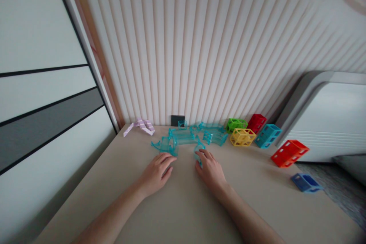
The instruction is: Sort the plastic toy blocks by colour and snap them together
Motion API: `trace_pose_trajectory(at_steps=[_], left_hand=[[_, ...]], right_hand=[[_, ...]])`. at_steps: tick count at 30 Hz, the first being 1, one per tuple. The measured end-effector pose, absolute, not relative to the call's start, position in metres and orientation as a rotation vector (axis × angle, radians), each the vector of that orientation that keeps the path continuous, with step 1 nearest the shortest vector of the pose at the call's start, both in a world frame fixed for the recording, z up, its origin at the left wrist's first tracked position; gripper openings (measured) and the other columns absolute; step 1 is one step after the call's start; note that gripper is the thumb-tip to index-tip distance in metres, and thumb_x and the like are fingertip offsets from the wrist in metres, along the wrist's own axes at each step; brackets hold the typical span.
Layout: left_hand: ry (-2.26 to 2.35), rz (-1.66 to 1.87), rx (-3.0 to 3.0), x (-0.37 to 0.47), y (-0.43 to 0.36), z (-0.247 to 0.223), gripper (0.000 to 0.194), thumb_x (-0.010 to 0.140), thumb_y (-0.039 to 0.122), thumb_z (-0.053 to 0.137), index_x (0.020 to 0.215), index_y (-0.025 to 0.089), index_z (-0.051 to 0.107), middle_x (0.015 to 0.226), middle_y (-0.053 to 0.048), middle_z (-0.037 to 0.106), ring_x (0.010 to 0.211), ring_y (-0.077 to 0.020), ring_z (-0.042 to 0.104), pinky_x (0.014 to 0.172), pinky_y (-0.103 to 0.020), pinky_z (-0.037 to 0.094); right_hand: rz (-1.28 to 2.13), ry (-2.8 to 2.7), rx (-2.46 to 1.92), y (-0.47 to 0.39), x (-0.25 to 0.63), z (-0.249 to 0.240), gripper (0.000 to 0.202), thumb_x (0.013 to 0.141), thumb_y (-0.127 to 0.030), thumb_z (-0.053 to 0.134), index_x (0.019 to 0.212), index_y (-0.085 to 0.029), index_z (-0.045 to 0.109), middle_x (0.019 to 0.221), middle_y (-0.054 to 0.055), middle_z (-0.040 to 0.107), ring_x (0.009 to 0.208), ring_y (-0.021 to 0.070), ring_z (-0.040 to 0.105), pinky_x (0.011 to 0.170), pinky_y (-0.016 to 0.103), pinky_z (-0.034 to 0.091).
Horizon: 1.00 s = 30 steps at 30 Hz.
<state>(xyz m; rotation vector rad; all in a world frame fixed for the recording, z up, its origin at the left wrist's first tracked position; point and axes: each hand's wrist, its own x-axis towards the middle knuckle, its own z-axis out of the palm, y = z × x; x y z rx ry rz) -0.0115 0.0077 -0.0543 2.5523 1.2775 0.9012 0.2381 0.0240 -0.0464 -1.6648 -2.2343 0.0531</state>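
Over the table's middle, my left hand (158,172) has its fingers stretched out and its thumb apart, with nothing in it. Its fingertips are nearest to a clear teal curved track piece (166,144), and whether they touch it I cannot tell. My right hand (211,169) is closed, thumb and fingers around a small clear teal track piece (199,145); part of that piece is hidden behind the fingers. Beyond the hands lie more see-through teal pieces, among them a long straight track (183,137) and a curved one (215,137).
To the right stand open-framed blocks: green (236,125), yellow (243,137), dark red (256,123), teal (268,136), orange-red (290,153) and blue (306,183). Purple striped strips (144,126) lie back left. A ribbed wall (177,65) borders the table's (183,213) back.
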Motion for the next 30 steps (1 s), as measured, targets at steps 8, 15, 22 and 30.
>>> trace_pose_trajectory(at_steps=[8,15,22,30], left_hand=[[1.137,0.776,2.64,-0.01,0.003,-0.053,0.036,0.092,0.011,0.052,0.125,0.023,0.059,0.12,-0.007,0.065,0.115,-0.0225,0.06,0.103,-0.041,0.051],[1.112,0.722,2.682,-0.011,0.003,-0.052,0.033,0.094,0.013,0.051,0.125,0.021,0.058,0.119,-0.009,0.065,0.115,-0.0234,0.059,0.103,-0.043,0.051],[1.105,0.699,2.684,-0.011,0.003,-0.053,0.031,0.094,0.013,0.052,0.122,0.021,0.06,0.118,-0.008,0.066,0.115,-0.0236,0.059,0.104,-0.043,0.05],[1.092,0.684,2.697,-0.01,0.004,-0.055,0.03,0.094,0.014,0.052,0.121,0.021,0.061,0.118,-0.007,0.067,0.116,-0.0241,0.059,0.105,-0.043,0.05]], right_hand=[[-0.078,-2.026,-1.479,0.029,0.246,-0.053,0.035,0.1,-0.016,0.041,0.127,-0.02,0.063,0.125,0.011,0.066,0.114,0.0267,0.063,0.098,0.042,0.054],[-0.17,-2.046,-1.451,0.036,0.256,-0.053,0.035,0.099,-0.012,0.043,0.129,-0.016,0.061,0.117,0.013,0.069,0.107,0.0282,0.063,0.093,0.043,0.054],[-0.172,-2.081,-1.444,0.034,0.253,-0.059,0.033,0.097,-0.012,0.051,0.128,-0.018,0.062,0.121,0.014,0.069,0.109,0.0298,0.063,0.091,0.045,0.055],[-0.116,-2.193,-1.545,0.027,0.251,-0.062,0.037,0.091,-0.005,0.055,0.125,-0.019,0.065,0.128,0.015,0.067,0.107,0.0307,0.065,0.089,0.042,0.056]])
